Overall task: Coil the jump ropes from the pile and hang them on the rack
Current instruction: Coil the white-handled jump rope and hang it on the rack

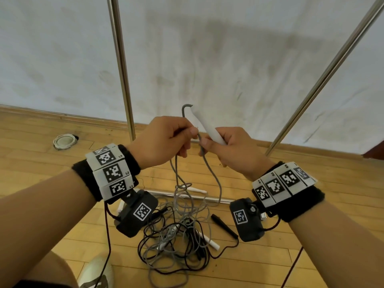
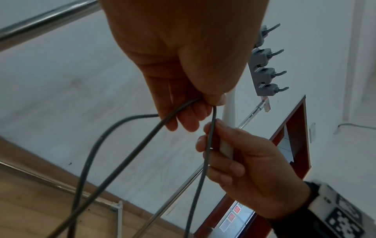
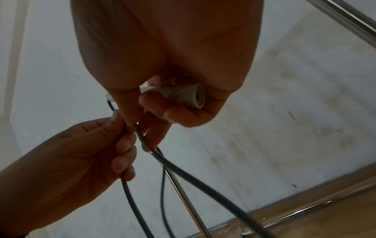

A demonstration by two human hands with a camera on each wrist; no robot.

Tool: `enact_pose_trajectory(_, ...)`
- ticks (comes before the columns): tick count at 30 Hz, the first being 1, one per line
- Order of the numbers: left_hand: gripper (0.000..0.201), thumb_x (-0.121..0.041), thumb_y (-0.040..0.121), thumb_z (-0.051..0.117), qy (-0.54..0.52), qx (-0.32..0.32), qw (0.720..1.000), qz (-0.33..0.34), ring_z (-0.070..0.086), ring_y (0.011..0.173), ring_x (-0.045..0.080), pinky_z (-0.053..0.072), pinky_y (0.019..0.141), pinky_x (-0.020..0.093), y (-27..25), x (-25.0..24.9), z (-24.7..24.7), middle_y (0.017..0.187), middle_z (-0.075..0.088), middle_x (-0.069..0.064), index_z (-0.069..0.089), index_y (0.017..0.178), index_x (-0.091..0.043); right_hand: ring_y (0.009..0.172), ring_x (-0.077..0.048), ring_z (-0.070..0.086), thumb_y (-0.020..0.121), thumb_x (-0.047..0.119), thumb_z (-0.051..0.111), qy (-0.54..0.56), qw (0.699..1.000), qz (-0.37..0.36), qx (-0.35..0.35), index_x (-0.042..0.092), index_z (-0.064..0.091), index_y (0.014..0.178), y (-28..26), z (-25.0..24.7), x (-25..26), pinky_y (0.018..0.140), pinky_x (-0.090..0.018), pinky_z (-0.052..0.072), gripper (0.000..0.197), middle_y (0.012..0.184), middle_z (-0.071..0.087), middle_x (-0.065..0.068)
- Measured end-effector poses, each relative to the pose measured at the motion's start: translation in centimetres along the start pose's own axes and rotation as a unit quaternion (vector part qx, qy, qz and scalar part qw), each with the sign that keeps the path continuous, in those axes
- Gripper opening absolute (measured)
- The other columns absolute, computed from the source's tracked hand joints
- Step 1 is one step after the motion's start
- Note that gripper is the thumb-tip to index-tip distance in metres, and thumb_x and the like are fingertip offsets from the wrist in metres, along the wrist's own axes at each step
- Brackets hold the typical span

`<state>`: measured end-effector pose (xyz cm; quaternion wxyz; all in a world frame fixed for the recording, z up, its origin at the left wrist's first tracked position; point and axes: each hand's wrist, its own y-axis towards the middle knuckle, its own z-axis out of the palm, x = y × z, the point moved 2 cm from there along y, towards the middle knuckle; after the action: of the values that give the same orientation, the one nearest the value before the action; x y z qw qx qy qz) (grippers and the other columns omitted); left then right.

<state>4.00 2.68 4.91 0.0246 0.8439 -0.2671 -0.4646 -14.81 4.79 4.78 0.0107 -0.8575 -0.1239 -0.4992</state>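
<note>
Two shiny steel poles of the clothes-style rack (image 1: 121, 65) rise against the scuffed white wall, and no rope hangs on the parts of them that show; the top bar is out of view, so I cannot tell what it carries. Judging by that, the task looks barely begun. On the wooden plank floor (image 1: 41, 167) lies the tangled pile of grey and black jump ropes (image 1: 176, 235), with white and black handles poking out, all still to be sorted, coiled and hung. One thin grey cord (image 1: 216, 179) climbs out of the pile to both hands, with no finished loops visible yet. The left hand (image 1: 164, 140) has its fingers curled, pinching that cord. The right hand (image 1: 230, 148) is clenched round the slim white plastic handle (image 1: 206, 125) at the cord's end, the cord also running against its fingers (image 2: 205, 143). No containers appear anywhere in view.
</note>
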Motion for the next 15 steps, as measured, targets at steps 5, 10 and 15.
enact_pose_trajectory(5, 0.023, -0.033, 0.102, 0.05, 0.013, 0.021, 1.0, -0.004, 0.065, 0.06, 0.003, 0.045, 0.054, 0.009, 0.1, 1.0, -0.1, 0.071, 0.068, -0.009, 0.064, 0.084, -0.027, 0.046, -0.001, 0.046, 0.094, 0.02, 0.065, -0.016, 1.0, 0.001, -0.006, 0.014, 0.069, 0.088, 0.1, 0.0, -0.1, 0.047, -0.015, 0.038, 0.01, 0.059, 0.06, 0.009)
enact_pose_trajectory(10, 0.018, -0.027, 0.103, 0.047, 0.032, 0.142, 0.989, -0.033, 0.064, 0.079, 0.008, 0.049, 0.074, 0.024, -0.1, 3.3, 0.4, 0.079, 0.067, -0.005, 0.057, 0.088, -0.023, 0.048, 0.0, 0.046, 0.095, 0.023, 0.061, -0.05, 0.994, -0.015, -0.093, 0.023, 0.067, 0.086, 0.8, -1.4, -0.2, 0.047, -0.012, 0.036, 0.011, 0.059, 0.054, 0.013)
enact_pose_trajectory(15, 0.017, -0.027, 0.104, 0.044, 0.079, 0.228, 0.966, -0.096, 0.063, 0.091, 0.005, 0.045, 0.082, 0.022, -0.5, 5.2, 0.7, 0.092, 0.069, -0.009, 0.056, 0.092, -0.031, 0.055, -0.001, 0.046, 0.097, 0.026, 0.06, -0.069, 0.983, -0.045, -0.166, 0.032, 0.061, 0.08, 0.5, -3.3, -1.2, 0.05, -0.009, 0.037, 0.018, 0.068, 0.056, 0.009)
